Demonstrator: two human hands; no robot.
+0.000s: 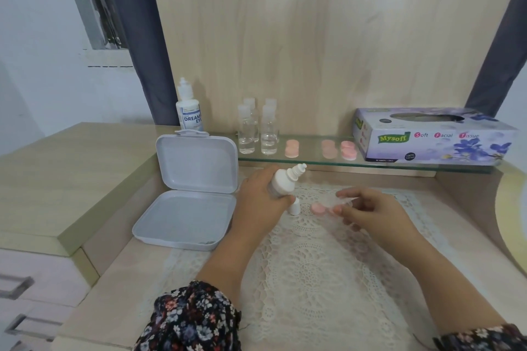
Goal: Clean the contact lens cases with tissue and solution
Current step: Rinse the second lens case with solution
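Head view: the left hand (pixel 258 202) grips a white solution bottle (pixel 285 182), fingers curled round its body, nozzle uncapped and tilted up to the right, with its white cap (pixel 294 206) standing on the lace mat (pixel 310 273) just beside the thumb. The right hand (pixel 368 212) pinches a clear lens case (pixel 340 200) between thumb and fingertips, low over the mat, a pink lid (pixel 317 208) lying just left of it. Further pink cases (pixel 348 150) sit on the glass shelf (pixel 313 161) between four small clear bottles (pixel 258 129) and the tissue box (pixel 433 137); an open white box (pixel 191 194) stands left of the mat.

My left hand (pixel 256 199) grips the white solution bottle (pixel 282 184), nozzle uncapped and tilted right. My right hand (pixel 368 208) pinches a clear lens case (pixel 339 200). Its pink cap (pixel 317 208) lies on the lace.
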